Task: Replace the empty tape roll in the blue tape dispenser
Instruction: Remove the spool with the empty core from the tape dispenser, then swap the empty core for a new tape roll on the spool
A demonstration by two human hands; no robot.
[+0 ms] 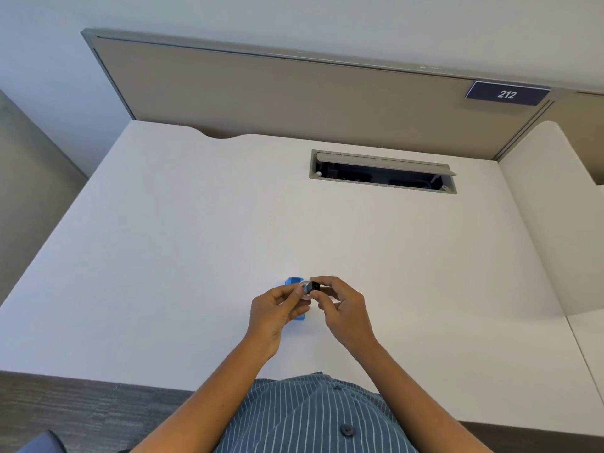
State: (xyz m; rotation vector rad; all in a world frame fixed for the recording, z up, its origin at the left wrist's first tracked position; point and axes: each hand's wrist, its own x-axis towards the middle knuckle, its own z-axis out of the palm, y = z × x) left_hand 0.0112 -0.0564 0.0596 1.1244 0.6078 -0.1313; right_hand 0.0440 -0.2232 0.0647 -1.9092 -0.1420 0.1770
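1. Hands meet just above the near middle of a white desk (196, 223), both raised slightly off its surface.
2. The left hand (277, 308) is curled, its thumb and fingertips (299, 290) pinched on the rim of a small clear tape roll (305, 287).
3. The right hand (343, 305) is curled too, thumb and forefinger closed on a small black hub (315, 285) that sits against the side of the roll; whether the hub is seated inside the roll's core or only touching it cannot be told.
4. The blue tape dispenser (292, 281) lies on the desk directly under and behind the left hand. Only its far end shows above the fingers, and a sliver of blue (300, 317) shows below them; the rest is hidden.
5. The roll and hub are held apart from the dispenser, just above it and a little to its right.
6. A recessed cable tray (382, 171) with its grey lid tipped open is set into the far right of the desk, well apart from the hands.
7. Behind the desk stands a tan partition panel (277, 93), carrying a dark sign reading 212 (507, 93) at its right end.
8. A blue striped shirt (310, 416) with a dark button fills the bottom edge.
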